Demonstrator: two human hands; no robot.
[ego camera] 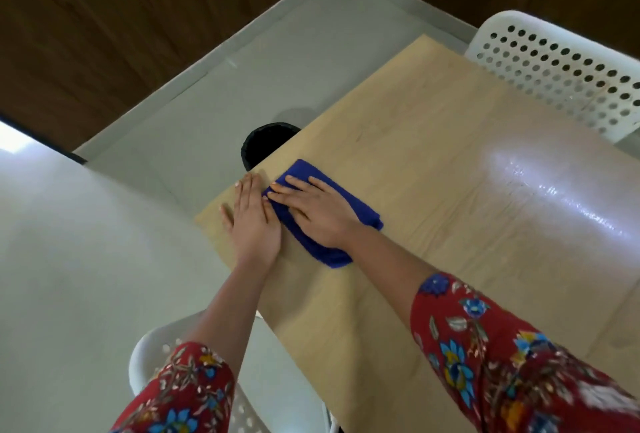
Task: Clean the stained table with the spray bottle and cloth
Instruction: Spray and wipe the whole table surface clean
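Observation:
A folded blue cloth (356,212) lies on the light wooden table (433,155) near its left corner. My right hand (313,212) presses flat on top of the cloth, fingers spread and pointing left. My left hand (251,221) rests flat on the bare table right beside the cloth, by the table's left edge, its fingers touching the cloth's side. A wet, shiny patch (540,190) glistens on the table to the right. No spray bottle is in view.
A black bin (258,141) stands on the grey floor just past the table's left edge. A white perforated chair (561,65) is at the far right side. Another white chair (152,363) sits below my left arm. Dark wood wall panels run behind.

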